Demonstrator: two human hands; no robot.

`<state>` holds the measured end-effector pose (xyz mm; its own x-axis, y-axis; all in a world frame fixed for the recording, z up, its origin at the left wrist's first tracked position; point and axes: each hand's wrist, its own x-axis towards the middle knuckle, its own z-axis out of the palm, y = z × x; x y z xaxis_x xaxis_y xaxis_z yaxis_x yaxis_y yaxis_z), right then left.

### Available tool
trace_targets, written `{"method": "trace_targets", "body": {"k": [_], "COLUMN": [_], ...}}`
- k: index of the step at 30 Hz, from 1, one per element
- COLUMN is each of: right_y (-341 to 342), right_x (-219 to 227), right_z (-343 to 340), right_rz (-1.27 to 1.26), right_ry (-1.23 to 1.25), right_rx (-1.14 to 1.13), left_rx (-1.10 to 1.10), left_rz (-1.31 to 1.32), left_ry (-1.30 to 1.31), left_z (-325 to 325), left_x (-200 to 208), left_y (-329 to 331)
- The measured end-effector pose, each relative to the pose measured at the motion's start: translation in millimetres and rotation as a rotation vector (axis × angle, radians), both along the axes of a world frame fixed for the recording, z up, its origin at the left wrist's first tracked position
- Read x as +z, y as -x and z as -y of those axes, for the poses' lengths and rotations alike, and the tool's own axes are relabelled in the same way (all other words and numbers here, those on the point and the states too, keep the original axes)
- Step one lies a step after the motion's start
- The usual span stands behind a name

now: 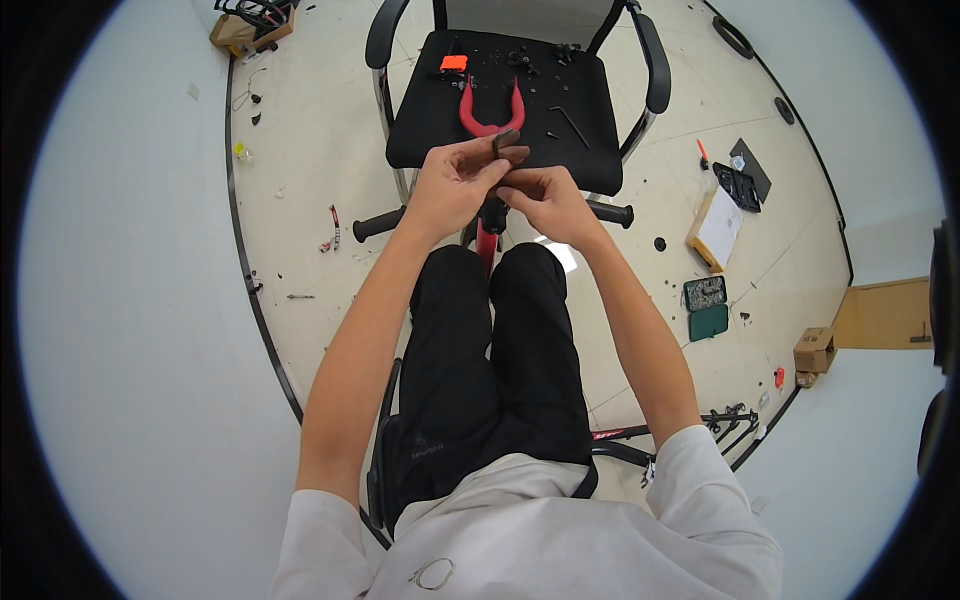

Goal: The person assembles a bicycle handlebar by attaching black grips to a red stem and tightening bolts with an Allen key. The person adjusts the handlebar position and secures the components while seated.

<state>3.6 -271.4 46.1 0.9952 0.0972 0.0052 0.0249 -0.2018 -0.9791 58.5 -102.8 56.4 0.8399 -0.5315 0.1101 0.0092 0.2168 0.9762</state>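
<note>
Both my hands meet over the front edge of a black chair seat (415,140). My left hand (455,185) pinches a small dark curved piece (506,142), whose exact kind I cannot make out. My right hand (550,205) is closed beside it, thumb and fingers pressed together at the lower end of the piece, where its fingers partly hide what they grip. Just beyond the hands, a red bicycle fork (487,128) rests on the seat with its two legs pointing away. Below the hands, a black and red part (487,240) shows between my knees.
On the seat lie a hex key (570,126), an orange block (454,63) and several small black parts (520,62). The floor holds a green case (708,322), a black tool case (737,187), a white-topped board (716,230) and a cardboard box (814,350).
</note>
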Motion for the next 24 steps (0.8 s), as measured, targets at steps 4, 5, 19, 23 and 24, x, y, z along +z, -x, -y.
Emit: {"method": "trace_targets", "body": {"k": [4, 5, 19, 23, 24], "right_y": [1.9, 1.4, 5.9, 1.0, 1.1], "right_x": [-3.3, -5.3, -10.0, -8.8, -2.5], "right_z": [4.3, 3.6, 3.2, 9.2, 9.4], "right_rz": [-0.051, -0.036, 0.0, -0.02, -0.055], "right_ry": [-0.031, -0.055, -0.003, 0.014, 0.024], "right_rx": [-0.013, -0.023, -0.079, -0.005, 0.013], "left_rx": [0.052, 0.09, 0.191, 0.093, 0.076], "left_rz": [0.085, 0.144, 0.174, 0.099, 0.063], "left_ry": [-0.122, -0.172, -0.153, -0.005, 0.021], "left_z": [1.3, 1.1, 4.1, 5.1, 4.8], "left_x": [4.3, 3.4, -9.8, -13.6, -12.3], "left_y": [2.5, 1.0, 3.4, 3.8, 4.7]}}
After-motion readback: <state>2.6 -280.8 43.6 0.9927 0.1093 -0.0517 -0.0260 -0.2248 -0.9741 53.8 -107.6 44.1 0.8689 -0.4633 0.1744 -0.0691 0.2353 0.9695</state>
